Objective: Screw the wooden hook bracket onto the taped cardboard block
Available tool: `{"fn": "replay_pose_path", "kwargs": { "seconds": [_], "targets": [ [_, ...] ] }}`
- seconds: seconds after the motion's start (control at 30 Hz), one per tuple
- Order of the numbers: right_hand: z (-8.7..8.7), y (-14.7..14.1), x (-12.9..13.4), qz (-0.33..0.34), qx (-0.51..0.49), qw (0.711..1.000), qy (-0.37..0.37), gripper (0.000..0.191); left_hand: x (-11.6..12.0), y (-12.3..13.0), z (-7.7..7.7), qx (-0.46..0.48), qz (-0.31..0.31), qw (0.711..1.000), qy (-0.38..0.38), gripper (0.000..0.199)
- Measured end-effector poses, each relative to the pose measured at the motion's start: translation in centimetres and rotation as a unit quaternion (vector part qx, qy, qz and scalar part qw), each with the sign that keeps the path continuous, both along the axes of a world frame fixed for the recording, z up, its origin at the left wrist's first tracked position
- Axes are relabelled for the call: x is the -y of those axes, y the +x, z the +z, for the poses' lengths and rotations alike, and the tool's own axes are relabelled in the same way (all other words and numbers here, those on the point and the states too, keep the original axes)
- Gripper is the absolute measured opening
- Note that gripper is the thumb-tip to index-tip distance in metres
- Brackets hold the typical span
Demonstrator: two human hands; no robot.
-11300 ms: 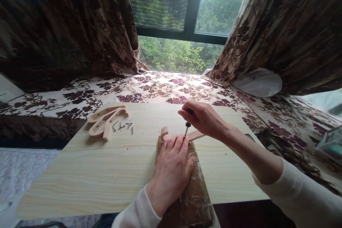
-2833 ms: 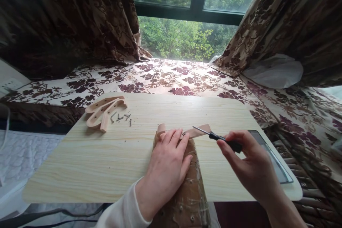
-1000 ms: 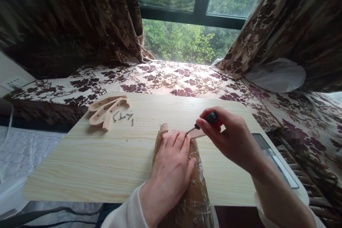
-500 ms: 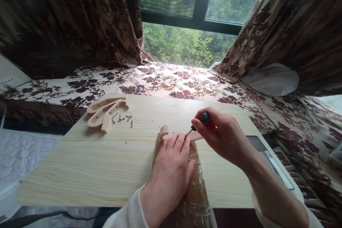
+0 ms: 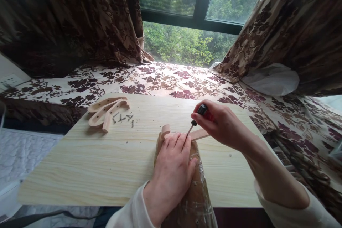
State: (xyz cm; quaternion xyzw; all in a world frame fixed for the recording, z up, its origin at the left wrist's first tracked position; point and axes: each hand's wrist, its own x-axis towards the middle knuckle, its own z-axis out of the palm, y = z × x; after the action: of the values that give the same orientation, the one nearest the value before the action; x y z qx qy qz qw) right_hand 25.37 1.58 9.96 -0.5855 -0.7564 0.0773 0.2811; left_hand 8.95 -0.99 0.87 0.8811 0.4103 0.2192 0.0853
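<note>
My left hand (image 5: pixel 171 171) lies flat, palm down, over a pale wooden piece (image 5: pixel 200 133) on a brown taped package (image 5: pixel 197 199); its fingers are stretched out and cover the middle of that piece. One rounded end (image 5: pixel 165 129) of the wood stands up past the fingertips, while the other end sticks out to the right. Gripped in my right hand (image 5: pixel 217 123) is a screwdriver (image 5: pixel 201 111) with a black and red handle. Its shaft slants down to the wood beside my left fingertips. Whether a screw is under the tip is hidden.
On the light wood-grain table (image 5: pixel 80 171), several curved wooden pieces with holes (image 5: pixel 108 112) lie at the far left. Several screws (image 5: pixel 121 117) are scattered beside them. Behind the table runs a ledge with a floral cover (image 5: pixel 160 78); a white plastic bag (image 5: pixel 272 80) rests there.
My right hand and the screwdriver handle have risen slightly, so the shaft is a little steeper. More of the wooden piece's right end shows. My left hand stays on the wood.
</note>
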Motion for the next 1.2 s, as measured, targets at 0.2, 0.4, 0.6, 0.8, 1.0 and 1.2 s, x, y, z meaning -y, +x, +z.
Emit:
{"fn": "replay_pose_path", "kwargs": {
  "seconds": [0.2,0.4,0.6,0.8,1.0,1.2],
  "targets": [
    [0.5,-0.3,-0.7,0.001,0.074,0.997,-0.009,0.012,-0.1,0.0,-0.1,-0.010,-0.001,1.000,0.008,0.048],
    [2.0,-0.8,-0.7,0.023,0.136,0.989,-0.044,0.016,-0.1,0.0,-0.3,-0.012,0.000,1.000,0.009,0.050],
    [2.9,-0.8,-0.3,0.051,0.174,0.981,-0.063,0.011,-0.2,-0.1,-0.3,-0.013,-0.003,1.000,0.009,0.051],
    [2.6,-0.9,-0.5,-0.002,0.196,0.980,-0.040,0.018,-0.2,-0.1,-0.2,-0.013,-0.006,1.000,0.017,0.050],
    [2.8,-0.8,-0.3,0.055,0.172,0.982,-0.051,0.008,-0.2,0.0,0.1,-0.017,-0.004,1.000,0.019,0.050],
    [2.7,-1.2,-0.4,0.005,0.191,0.981,-0.046,0.017,-0.2,-0.1,-0.1,-0.015,-0.002,1.000,0.028,0.048]
  ]
}}
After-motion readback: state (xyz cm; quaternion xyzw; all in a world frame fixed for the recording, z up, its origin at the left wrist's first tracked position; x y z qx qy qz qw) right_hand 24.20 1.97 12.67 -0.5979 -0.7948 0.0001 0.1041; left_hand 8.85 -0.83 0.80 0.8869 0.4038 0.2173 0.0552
